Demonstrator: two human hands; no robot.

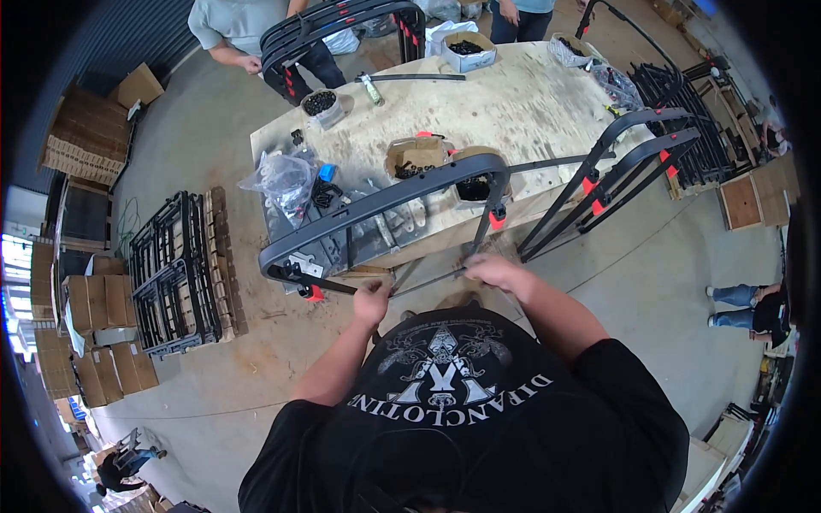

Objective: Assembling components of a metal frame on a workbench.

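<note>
A black bent-tube frame (385, 195) with red clips stands in front of me, its top bar crossing over the near edge of the workbench. My left hand (371, 302) is closed around the lower end of its left leg, near a red clip (312, 293). Lower on the right leg, below another red clip (497, 219), my right hand (496, 272) is closed with the fingers pinched in. A thin dark bar (428, 281) runs between both hands; how it joins the legs is hidden by my fingers.
The wooden workbench (513, 103) carries boxes of small black parts (466, 53), a plastic bag (282, 184) and metal brackets. A second black frame (633, 158) leans at the bench's right. Across it a person holds stacked frames (342, 21). Stacked frames (175, 274) lie on the left floor.
</note>
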